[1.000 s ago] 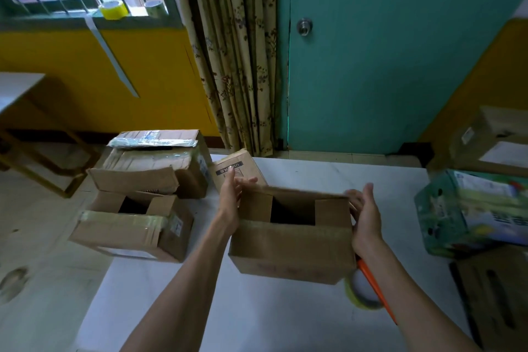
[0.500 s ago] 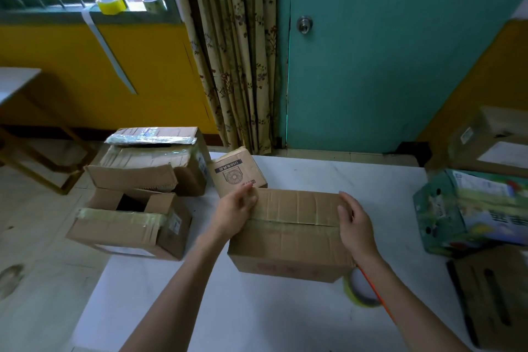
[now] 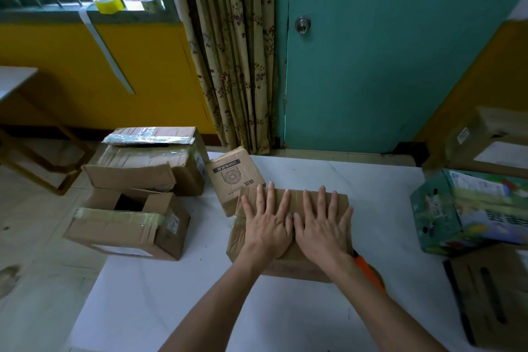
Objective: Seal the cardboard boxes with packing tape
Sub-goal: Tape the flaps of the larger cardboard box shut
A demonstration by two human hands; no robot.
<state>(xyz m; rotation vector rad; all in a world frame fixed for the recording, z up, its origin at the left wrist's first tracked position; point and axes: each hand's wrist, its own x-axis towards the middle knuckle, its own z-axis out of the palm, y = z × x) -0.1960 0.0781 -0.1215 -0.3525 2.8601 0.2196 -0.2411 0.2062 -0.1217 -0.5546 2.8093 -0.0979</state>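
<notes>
Pressing left hand (image 3: 267, 224) and right hand (image 3: 323, 230) flat on cardboard box (image 3: 291, 264)

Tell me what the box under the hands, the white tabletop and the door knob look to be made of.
Brown rectangular box: cardboard, matte and creased, with slightly shiny tape bands on top. White flat tabletop: smooth with a low sheen, perhaps laminate or stone; cannot tell which. Round silver door knob: metal, judging by its bright reflective sheen.

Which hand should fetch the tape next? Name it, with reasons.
Right, probably. The orange-handled tape lies beside the box, close by the right hand; the left hand is on the far side and can press the box shut.
</notes>
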